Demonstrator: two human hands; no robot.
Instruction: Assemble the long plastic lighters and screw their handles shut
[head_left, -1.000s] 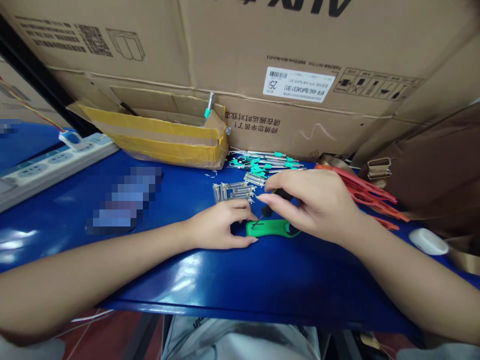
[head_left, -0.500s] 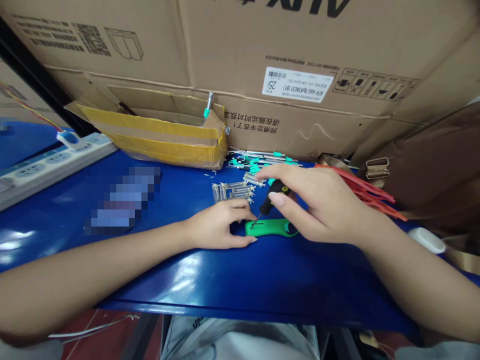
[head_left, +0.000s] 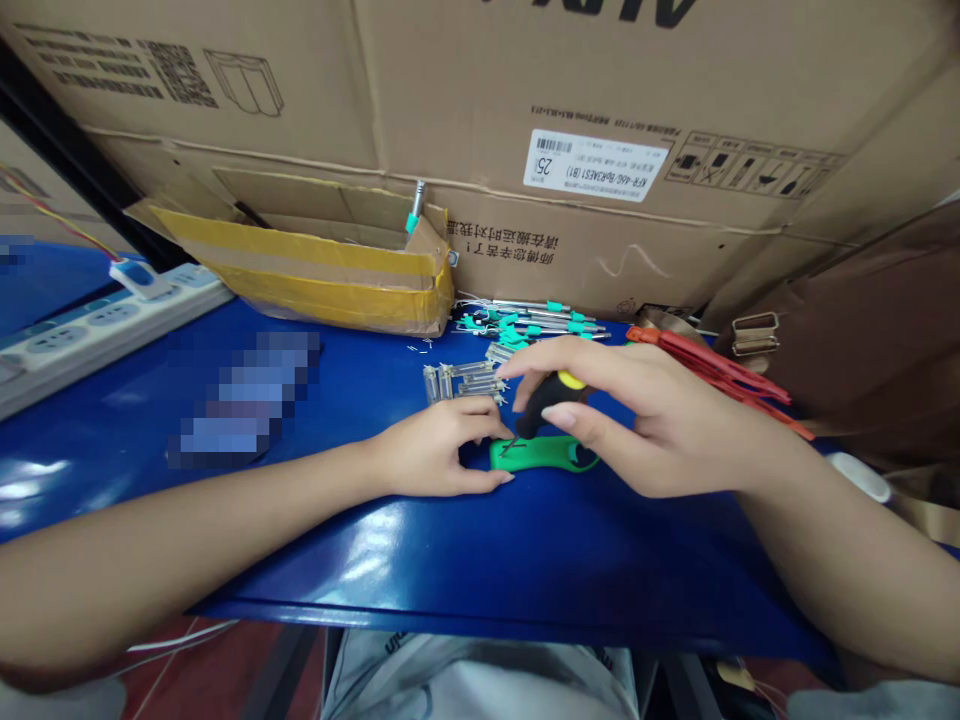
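Note:
A green plastic casing (head_left: 541, 454) with a dark opening at its right end lies flat on the blue table. My left hand (head_left: 442, 447) rests on the table around its left end, thumb on the near side and fingers on the far side. In my right hand (head_left: 622, 410) is a screwdriver (head_left: 541, 405) with a black handle and yellow end, held between thumb and fingers. Its thin shaft slants down to the left, the tip at the casing's left part. Whatever the tip touches is too small to make out.
Beyond my hands lie several small clear parts (head_left: 474, 375) and a heap of metal rods with teal ends (head_left: 555, 320). Red strips (head_left: 712, 368) are at the right. A yellow-taped carton (head_left: 315, 275), a power strip (head_left: 112, 325) and a blurred flat object (head_left: 247, 400) stand or lie left.
My right hand has turned on the screwdriver, and its handle leans differently, showing more of the yellow end. My left hand and the green casing stay in place.

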